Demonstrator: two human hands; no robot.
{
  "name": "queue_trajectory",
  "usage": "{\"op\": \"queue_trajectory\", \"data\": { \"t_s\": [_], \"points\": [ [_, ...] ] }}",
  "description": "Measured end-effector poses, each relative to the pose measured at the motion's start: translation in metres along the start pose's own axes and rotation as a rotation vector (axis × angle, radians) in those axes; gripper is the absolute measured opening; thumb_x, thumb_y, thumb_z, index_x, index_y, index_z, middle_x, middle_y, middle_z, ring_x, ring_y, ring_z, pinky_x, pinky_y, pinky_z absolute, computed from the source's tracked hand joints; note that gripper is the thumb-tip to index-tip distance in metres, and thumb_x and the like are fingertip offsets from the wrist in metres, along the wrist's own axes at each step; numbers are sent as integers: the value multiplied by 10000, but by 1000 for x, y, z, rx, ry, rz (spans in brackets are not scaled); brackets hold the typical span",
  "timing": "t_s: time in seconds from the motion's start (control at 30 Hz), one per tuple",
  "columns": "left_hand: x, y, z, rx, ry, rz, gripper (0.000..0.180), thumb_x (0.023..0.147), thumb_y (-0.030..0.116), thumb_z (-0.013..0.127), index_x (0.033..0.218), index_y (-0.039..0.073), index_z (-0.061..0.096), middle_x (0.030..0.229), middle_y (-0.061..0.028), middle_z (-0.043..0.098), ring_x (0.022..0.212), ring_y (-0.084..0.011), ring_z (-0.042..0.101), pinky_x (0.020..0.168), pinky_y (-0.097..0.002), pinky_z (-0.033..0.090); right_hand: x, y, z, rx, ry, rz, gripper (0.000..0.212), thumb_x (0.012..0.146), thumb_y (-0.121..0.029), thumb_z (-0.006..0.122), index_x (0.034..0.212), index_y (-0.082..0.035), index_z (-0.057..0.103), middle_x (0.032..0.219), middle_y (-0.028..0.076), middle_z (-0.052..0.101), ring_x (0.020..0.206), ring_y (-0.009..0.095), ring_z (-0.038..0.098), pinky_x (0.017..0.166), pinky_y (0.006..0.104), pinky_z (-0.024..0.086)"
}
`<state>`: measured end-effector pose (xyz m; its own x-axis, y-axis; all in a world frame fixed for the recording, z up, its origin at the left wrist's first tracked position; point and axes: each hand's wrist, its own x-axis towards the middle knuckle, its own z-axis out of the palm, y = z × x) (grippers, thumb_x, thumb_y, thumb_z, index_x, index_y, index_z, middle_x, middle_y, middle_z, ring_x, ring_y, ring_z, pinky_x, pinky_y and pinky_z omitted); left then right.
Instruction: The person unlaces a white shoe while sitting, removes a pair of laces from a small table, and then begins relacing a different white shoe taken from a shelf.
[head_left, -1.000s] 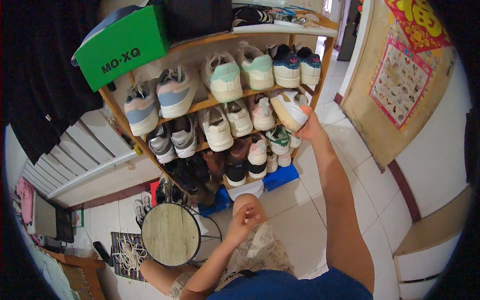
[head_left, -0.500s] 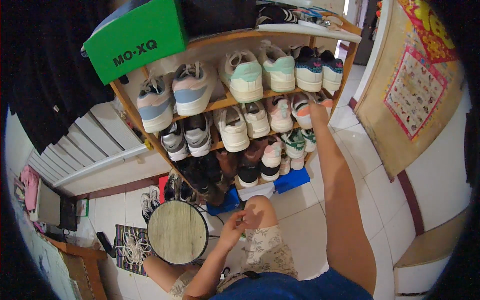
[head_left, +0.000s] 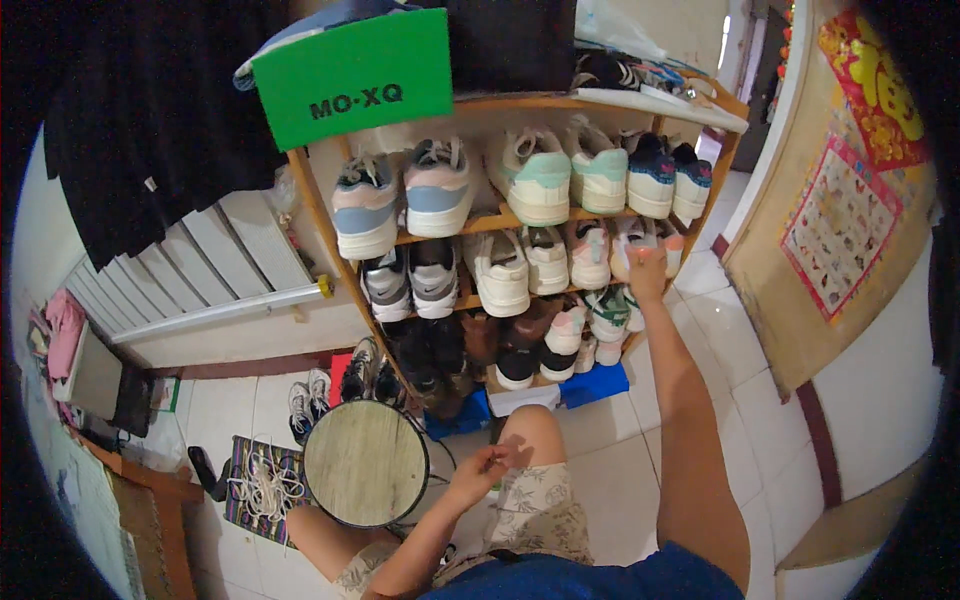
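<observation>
My right hand (head_left: 648,272), arm stretched forward, is closed on the heel of a white sneaker with orange-pink patches (head_left: 630,243) at the right end of the rack's second shelf. Its mate (head_left: 671,243) sits just right of it. The fingers partly hide the heel. My left hand (head_left: 478,478) hovers by my bent knee, its fingers loosely curled and apart, with nothing visible in it. Beside the gripped pair stands a pink and white sneaker (head_left: 590,253). Cream sneakers (head_left: 500,272) are further left on that shelf.
The wooden shoe rack (head_left: 327,215) holds several rows of shoes. On top is a green box (head_left: 350,78). A round stool (head_left: 366,463) stands at my left, near white laces (head_left: 266,488) on a striped mat (head_left: 243,510). More shoes (head_left: 310,398) stand on the floor.
The view has shifted, so the rack appears further right and lower. My right hand stays at the same sneaker, its fingers now closer around the heel. The left hand remains by the knee.
</observation>
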<state>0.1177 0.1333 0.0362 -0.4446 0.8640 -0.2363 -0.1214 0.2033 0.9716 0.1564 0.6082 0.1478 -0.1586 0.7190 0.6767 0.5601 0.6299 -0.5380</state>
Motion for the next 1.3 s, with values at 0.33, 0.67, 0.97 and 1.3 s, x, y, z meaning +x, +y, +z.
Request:
{"op": "queue_trajectory", "data": {
  "t_s": [0.33, 0.67, 0.97, 1.3],
  "points": [
    [-25, 27, -4, 85, -36, -98, 361, 923, 244, 574, 1215, 33, 548, 1099, -63, 606, 982, -153, 555, 873, -281, 430, -33, -39, -8, 48, -100, 179, 730, 771, -130, 670, 1355, 25, 260, 1349, 300, 287, 1167, 472, 391, 992, 467, 355],
    [-29, -21, -23, 82, 76, 3, 348, 907, 269, 579, 1187, 63, 569, 1034, -78, 647, 972, -158, 599, 824, -273, 459, -80, -226, -50, 602, -160, -572, 223, 727, 29, 615, 939, -39, 607, 995, 124, 554, 979, 309, 538, 848, 387, 445],
    [-37, -4, -6, 25, -23, 37, 323, 930, 184, 559, 1215, 33, 544, 1063, -36, 609, 976, -130, 566, 865, -280, 443, -80, -414, -46, 609, -248, -805, 457, 727, -125, 704, 1137, -36, 524, 1150, 126, 513, 1105, 318, 473, 890, 389, 443],
    [-63, -22, -26, -3, 67, 71, 309, 888, 233, 578, 1152, 73, 588, 1005, -58, 649, 920, -136, 596, 823, -268, 452, -111, -403, -21, 532, -368, -831, 447, 623, -121, 776, 923, -5, 465, 1007, 166, 508, 1016, 376, 450, 860, 422, 384]
  ]
}}
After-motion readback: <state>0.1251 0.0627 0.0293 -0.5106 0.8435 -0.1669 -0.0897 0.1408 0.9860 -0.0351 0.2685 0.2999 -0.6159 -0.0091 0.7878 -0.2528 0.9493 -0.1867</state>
